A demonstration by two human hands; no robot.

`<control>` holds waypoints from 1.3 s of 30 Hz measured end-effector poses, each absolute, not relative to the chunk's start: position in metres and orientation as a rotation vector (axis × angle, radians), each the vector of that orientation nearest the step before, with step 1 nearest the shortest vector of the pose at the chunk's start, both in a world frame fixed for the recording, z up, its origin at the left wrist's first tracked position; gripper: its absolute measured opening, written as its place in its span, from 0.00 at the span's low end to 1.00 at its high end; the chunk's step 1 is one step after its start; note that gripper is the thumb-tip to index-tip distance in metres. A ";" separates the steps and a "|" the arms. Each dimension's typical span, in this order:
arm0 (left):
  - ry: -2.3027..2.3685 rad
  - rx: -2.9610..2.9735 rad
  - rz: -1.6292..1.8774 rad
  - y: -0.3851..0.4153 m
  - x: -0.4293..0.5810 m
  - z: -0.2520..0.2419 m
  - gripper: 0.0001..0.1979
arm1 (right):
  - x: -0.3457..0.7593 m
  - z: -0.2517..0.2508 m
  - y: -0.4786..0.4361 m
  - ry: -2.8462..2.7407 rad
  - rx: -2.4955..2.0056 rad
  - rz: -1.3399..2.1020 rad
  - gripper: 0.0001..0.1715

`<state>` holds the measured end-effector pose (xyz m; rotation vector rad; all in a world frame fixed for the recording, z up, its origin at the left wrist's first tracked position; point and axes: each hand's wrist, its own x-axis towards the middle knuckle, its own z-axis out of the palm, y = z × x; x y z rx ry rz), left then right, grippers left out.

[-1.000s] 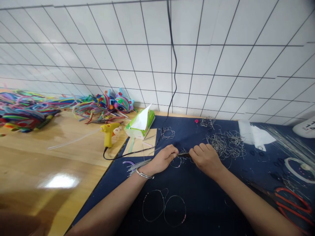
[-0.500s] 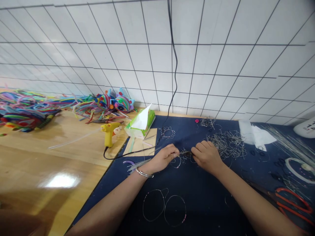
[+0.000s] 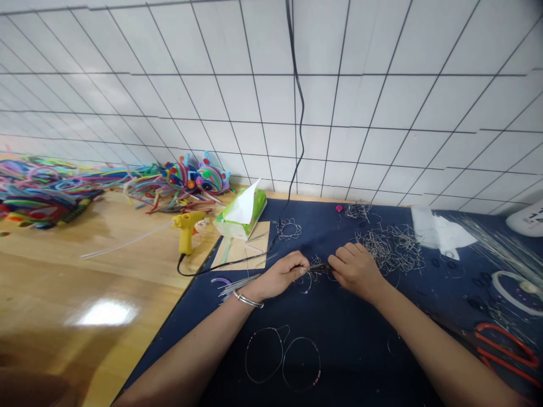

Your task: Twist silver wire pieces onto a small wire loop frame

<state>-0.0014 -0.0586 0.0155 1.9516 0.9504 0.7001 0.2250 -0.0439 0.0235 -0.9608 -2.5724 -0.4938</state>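
In the middle of the frame, the right hand [image 3: 355,268] holds dark pliers [image 3: 321,267] and the left hand [image 3: 288,269] pinches a small wire loop [image 3: 306,291]. The pliers now look closer to the left hand than before, maybe biting the loop.

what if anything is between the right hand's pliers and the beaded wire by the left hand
Nothing visible: the pliers reach from the right hand to the fingers of the left hand, with the beaded wire just below. Thin wires show around the pliers; contact is too small to tell.
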 end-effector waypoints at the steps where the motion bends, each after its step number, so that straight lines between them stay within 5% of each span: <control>1: 0.956 1.942 0.696 -0.059 -0.001 0.016 0.09 | 0.225 0.024 -0.044 -2.572 -0.956 -0.496 0.09; 39: 0.759 2.063 0.455 -0.057 -0.007 0.020 0.10 | 0.220 0.025 -0.051 -2.737 -0.796 -0.422 0.09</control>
